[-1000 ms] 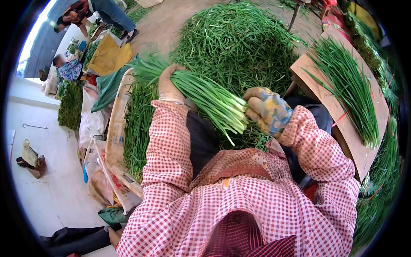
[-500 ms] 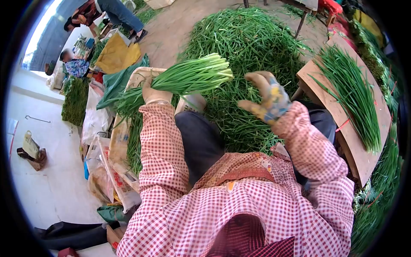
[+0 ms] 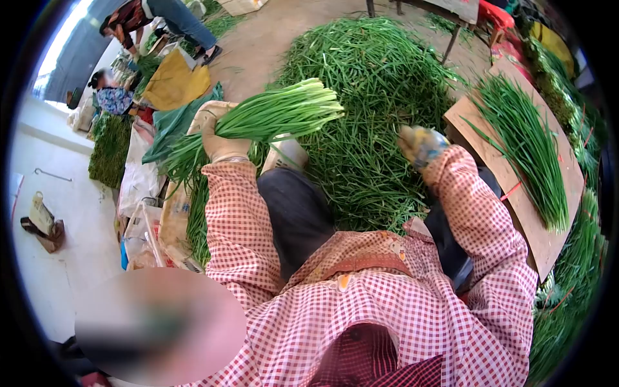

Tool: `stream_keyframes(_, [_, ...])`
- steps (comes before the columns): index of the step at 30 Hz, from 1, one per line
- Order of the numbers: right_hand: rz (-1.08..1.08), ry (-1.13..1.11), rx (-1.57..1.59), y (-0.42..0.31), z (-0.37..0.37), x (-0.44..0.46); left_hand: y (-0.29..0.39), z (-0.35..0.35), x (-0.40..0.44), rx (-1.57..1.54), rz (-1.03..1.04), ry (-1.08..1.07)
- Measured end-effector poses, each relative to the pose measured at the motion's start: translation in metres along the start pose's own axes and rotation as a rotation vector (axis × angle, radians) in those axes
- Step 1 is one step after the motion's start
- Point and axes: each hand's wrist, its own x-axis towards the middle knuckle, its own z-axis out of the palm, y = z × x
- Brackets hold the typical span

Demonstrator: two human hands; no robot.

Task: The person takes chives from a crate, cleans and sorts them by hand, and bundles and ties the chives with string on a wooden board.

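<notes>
My left hand (image 3: 222,143), in a pale glove, is closed around a bunch of green chives (image 3: 284,111). The pale, even stem ends point right, and the loose leaves droop to the left over a cream plastic crate (image 3: 173,222). My right hand (image 3: 422,147), in a glove with a blue and yellow pattern, is apart from the bunch, over the right side of a large heap of loose chives (image 3: 371,71). Its fingers are curled in; whatever they may hold is hidden. More chives lie in the crate, below my left forearm.
To the right, a bundle of chives (image 3: 525,148) lies on a brown board (image 3: 471,119), with a red tie beside it. More chives (image 3: 570,284) line the far right. At upper left a person (image 3: 174,26) bends over and another person (image 3: 115,98) sits near a yellow sack (image 3: 174,80).
My right hand has moved right, away from the stem ends, and its spread fingers have curled in. My left hand with the chives has shifted slightly left.
</notes>
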Motion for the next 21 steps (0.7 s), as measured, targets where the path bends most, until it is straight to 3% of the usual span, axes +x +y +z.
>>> stream_keyframes(1, [0.082,-0.126,-0.018,0.021,0.011,-0.001,0.013,-0.008,0.002,-0.083,-0.121,-0.228])
stream_keyframes(3, [0.052,-0.063,-0.099,0.016,0.01,-0.025,0.012,0.012,-0.001,0.163,0.0,-0.094])
stream_keyframes(4, [0.019,-0.049,0.252,0.007,0.004,-0.024,0.005,0.026,-0.005,0.281,0.059,-0.022])
stream_keyframes(5, [-0.157,0.171,0.331,0.004,0.011,-0.018,-0.005,0.039,-0.01,0.396,0.119,0.052])
stream_keyframes(7, [-0.304,0.393,0.381,-0.02,-0.015,-0.012,-0.018,0.067,-0.016,0.623,0.293,0.189])
stream_keyframes(9, [-0.447,0.478,0.403,-0.033,-0.034,-0.001,-0.042,0.099,-0.026,0.969,0.32,0.284])
stream_keyframes(12, [-0.58,0.371,0.392,-0.059,-0.054,0.01,-0.095,0.155,-0.035,0.878,0.124,0.457])
stream_keyframes(13, [-0.568,0.312,0.357,-0.062,-0.056,0.011,-0.109,0.154,-0.032,0.82,0.123,0.258])
stream_keyframes(14, [-0.599,0.251,0.553,-0.059,-0.051,0.016,-0.123,0.153,-0.027,0.745,0.107,0.061])
stream_keyframes(15, [-0.616,0.181,0.745,-0.058,-0.044,0.022,-0.13,0.175,-0.03,0.925,0.087,0.058])
stream_keyframes(16, [-0.502,0.12,0.903,-0.069,-0.061,0.007,-0.149,0.17,-0.018,0.875,0.156,-0.129])
stream_keyframes(20, [-0.374,0.221,1.033,-0.046,-0.075,-0.026,-0.196,0.243,-0.012,0.685,-0.087,-0.37])
stream_keyframes(21, [-0.332,0.254,1.058,-0.033,-0.075,-0.033,-0.224,0.25,-0.006,0.635,0.018,-0.445])
